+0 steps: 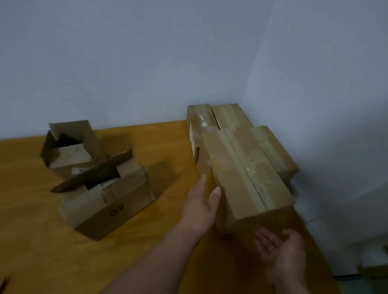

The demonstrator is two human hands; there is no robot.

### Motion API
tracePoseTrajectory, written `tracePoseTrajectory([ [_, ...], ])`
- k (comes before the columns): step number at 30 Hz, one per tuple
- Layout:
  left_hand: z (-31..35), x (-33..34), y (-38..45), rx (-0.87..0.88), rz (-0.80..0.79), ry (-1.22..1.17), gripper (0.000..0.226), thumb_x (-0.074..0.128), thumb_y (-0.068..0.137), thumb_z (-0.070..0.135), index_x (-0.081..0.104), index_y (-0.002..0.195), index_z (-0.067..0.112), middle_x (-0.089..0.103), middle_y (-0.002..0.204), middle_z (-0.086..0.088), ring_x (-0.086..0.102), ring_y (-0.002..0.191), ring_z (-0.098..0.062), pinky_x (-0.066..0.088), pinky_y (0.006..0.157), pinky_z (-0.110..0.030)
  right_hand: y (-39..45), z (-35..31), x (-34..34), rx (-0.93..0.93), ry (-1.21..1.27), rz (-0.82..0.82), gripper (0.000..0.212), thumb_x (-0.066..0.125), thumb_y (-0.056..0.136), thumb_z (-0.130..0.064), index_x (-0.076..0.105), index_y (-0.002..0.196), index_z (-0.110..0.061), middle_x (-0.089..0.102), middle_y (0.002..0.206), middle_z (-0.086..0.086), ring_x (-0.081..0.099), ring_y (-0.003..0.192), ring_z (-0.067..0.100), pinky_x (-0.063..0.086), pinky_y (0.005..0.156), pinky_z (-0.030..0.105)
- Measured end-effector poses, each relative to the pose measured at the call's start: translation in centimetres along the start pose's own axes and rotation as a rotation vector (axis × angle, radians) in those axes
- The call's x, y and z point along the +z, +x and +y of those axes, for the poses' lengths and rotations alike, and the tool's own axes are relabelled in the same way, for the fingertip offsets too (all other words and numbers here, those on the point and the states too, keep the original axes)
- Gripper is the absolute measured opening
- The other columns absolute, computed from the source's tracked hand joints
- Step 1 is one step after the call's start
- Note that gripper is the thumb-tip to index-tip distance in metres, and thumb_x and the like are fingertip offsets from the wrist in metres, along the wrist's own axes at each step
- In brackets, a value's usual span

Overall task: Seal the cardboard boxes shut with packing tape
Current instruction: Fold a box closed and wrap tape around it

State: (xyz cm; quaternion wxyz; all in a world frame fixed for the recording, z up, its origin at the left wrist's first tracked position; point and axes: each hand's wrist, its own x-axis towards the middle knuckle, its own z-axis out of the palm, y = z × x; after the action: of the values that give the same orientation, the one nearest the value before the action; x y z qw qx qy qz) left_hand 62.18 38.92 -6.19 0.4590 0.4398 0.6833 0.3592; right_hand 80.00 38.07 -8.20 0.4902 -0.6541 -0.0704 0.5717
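Observation:
A taped-shut cardboard box (244, 178) lies on top of a stack at the right of the wooden table (38, 251), its near end jutting toward me. My left hand (201, 203) presses flat against the box's left side, fingers straight. My right hand (280, 251) is palm up just below the box's near end, fingers relaxed, holding nothing. Two more sealed boxes (229, 117) sit behind and beneath it against the wall. Two open boxes stand at centre left: a near one (111, 200) with its flaps up, and a far one (72, 146). No tape roll is in view.
The wall corner (244, 94) closes in behind the stack. The table's right edge runs just past my right hand, with blurred things on the floor (379, 261) beyond. A dark object (2, 285) pokes in at the lower left edge.

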Motion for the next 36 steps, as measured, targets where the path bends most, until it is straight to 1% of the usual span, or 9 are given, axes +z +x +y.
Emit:
tracePoseTrajectory([
  [5, -1.5, -5.0, -1.5, 0.025, 0.513, 0.342, 0.044, 0.059, 0.095, 0.034, 0.049, 0.138, 0.027, 0.049, 0.135, 0.004, 0.044, 0.125, -0.015, 0.042, 0.106, -0.036, -1.2, 4.9, 1.9, 0.171, -0.752, -0.371, 0.013, 0.048, 0.100, -0.018, 0.059, 0.104, -0.010, 0.068, 0.088, 0.013, 0.063, 0.078, 0.028, 0.043, 0.066, 0.032],
  [12, -5.8, -15.0, -7.1, -0.017, 0.918, 0.421, 0.046, 0.074, 0.082, 0.021, 0.059, 0.125, 0.025, 0.052, 0.123, -0.003, 0.048, 0.116, -0.025, 0.037, 0.098, -0.046, -6.2, 8.1, 10.7, -0.165, -1.222, -0.768, 0.010, 0.049, 0.099, -0.031, 0.059, 0.100, -0.031, 0.064, 0.100, -0.009, 0.062, 0.085, 0.007, 0.048, 0.067, 0.022],
  [14, -7.7, -17.8, -7.8, -0.132, 0.866, 0.436, 0.059, 0.075, 0.082, 0.029, 0.050, 0.135, 0.027, 0.047, 0.134, -0.001, 0.044, 0.125, -0.024, 0.036, 0.104, -0.048, -7.8, 8.9, 13.5, -0.353, -1.224, -0.765, 0.014, 0.052, 0.099, -0.033, 0.052, 0.112, -0.038, 0.055, 0.114, -0.013, 0.055, 0.091, 0.001, 0.046, 0.067, 0.016],
  [17, -10.0, -20.7, -7.8, -0.234, 0.636, 0.445, 0.080, 0.075, 0.081, 0.041, 0.032, 0.148, 0.031, 0.042, 0.145, 0.003, 0.039, 0.134, -0.023, 0.038, 0.109, -0.048, -10.2, 10.3, 17.4, -0.777, -1.155, -0.659, 0.061, 0.059, 0.094, -0.025, 0.027, 0.143, -0.043, 0.021, 0.151, -0.017, 0.035, 0.128, 0.003, 0.045, 0.090, 0.019],
  [21, -12.4, -23.8, -6.6, -0.240, 0.441, 0.342, 0.036, 0.070, 0.088, 0.032, 0.058, 0.122, 0.031, 0.060, 0.109, 0.005, 0.057, 0.104, -0.020, 0.051, 0.092, -0.046, -12.6, 12.4, 21.4, -0.948, -1.291, -0.623, 0.079, 0.055, 0.096, -0.018, 0.005, 0.152, -0.044, -0.011, 0.158, -0.025, 0.017, 0.141, 0.007, 0.045, 0.096, 0.027],
  [23, -13.2, -25.5, -6.6, -0.191, 0.389, 0.168, 0.008, 0.068, 0.090, 0.024, 0.064, 0.094, 0.030, 0.058, 0.099, 0.004, 0.058, 0.094, -0.018, 0.053, 0.081, -0.040, -13.7, 13.8, 22.1, -0.910, -1.313, -0.549, 0.075, 0.056, 0.095, -0.015, 0.014, 0.153, -0.038, -0.005, 0.159, -0.020, 0.020, 0.147, 0.019, 0.040, 0.111, 0.038],
  [25, -13.7, -27.6, -7.2, -0.121, 0.340, -0.046, 0.014, 0.065, 0.091, 0.016, 0.060, 0.080, 0.024, 0.058, 0.106, 0.001, 0.056, 0.100, -0.018, 0.048, 0.073, -0.029, -15.0, 14.8, 22.1, -0.947, -1.312, -0.446, 0.076, 0.062, 0.091, -0.014, 0.022, 0.151, -0.037, 0.011, 0.154, -0.012, 0.037, 0.138, 0.021, 0.047, 0.106, 0.042],
  [30, -15.2, -34.5, -10.6, -0.080, 0.232, -0.259, 0.010, 0.059, 0.094, 0.011, 0.055, 0.086, 0.013, 0.063, 0.105, -0.001, 0.058, 0.103, -0.023, 0.052, 0.088, -0.045, -17.7, 16.5, 20.9, -0.789, -1.161, -0.353, 0.088, 0.076, 0.081, -0.013, 0.027, 0.147, -0.042, 0.022, 0.146, -0.007, 0.043, 0.126, 0.017, 0.048, 0.095, 0.027],
  [36, -15.9, -40.8, -14.5, -0.037, 0.278, -0.344, 0.021, 0.059, 0.094, 0.010, 0.059, 0.077, 0.022, 0.068, 0.091, 0.002, 0.062, 0.102, -0.028, 0.056, 0.090, -0.048, -22.1, 18.8, 22.4, -0.627, -0.927, -0.666, 0.018, 0.066, 0.091, -0.032, 0.053, 0.101, -0.040, 0.061, 0.108, -0.018, 0.064, 0.098, 0.011, 0.057, 0.077, 0.033],
])
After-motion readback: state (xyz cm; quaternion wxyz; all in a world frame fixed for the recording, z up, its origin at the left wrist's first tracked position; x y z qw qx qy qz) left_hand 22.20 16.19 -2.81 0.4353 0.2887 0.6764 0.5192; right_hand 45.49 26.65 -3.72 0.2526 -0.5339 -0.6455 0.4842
